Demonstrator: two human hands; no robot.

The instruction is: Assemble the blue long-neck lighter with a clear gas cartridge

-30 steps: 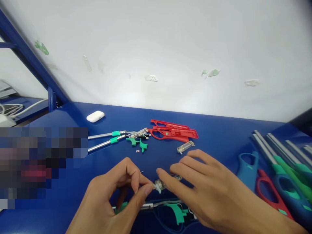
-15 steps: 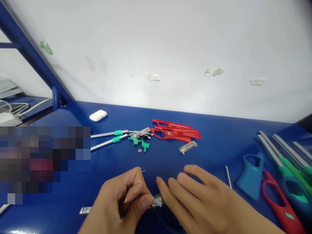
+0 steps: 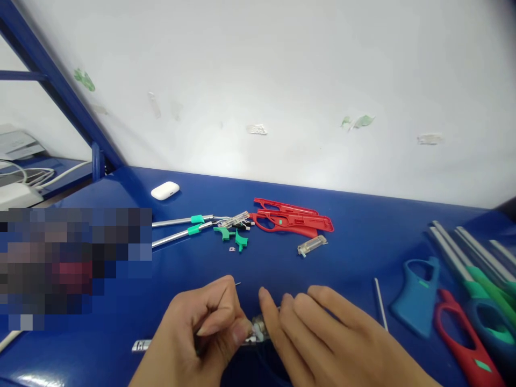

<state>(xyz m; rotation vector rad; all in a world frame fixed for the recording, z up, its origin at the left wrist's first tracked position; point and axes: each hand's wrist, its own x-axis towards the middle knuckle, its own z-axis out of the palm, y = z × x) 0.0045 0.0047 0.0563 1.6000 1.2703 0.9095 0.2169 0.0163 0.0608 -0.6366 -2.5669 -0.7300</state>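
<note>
Left hand (image 3: pixel 203 333) and right hand (image 3: pixel 318 338) — both pinching a small clear part (image 3: pixel 258 328).

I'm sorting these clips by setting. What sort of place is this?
Probably a small assembly workbench for long-nosed lighters: loose red shell halves and metal tubes with green collars lie on the blue table, finished lighters wait alongside.

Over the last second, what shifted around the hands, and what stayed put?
Both hands drew toward the near edge. The left hand and right hand still pinch the small clear part between them. The green trigger piece seen below them earlier has dropped out of view; a thin white rod has come into view. The red shells, white case and lighters lie as before.
</note>
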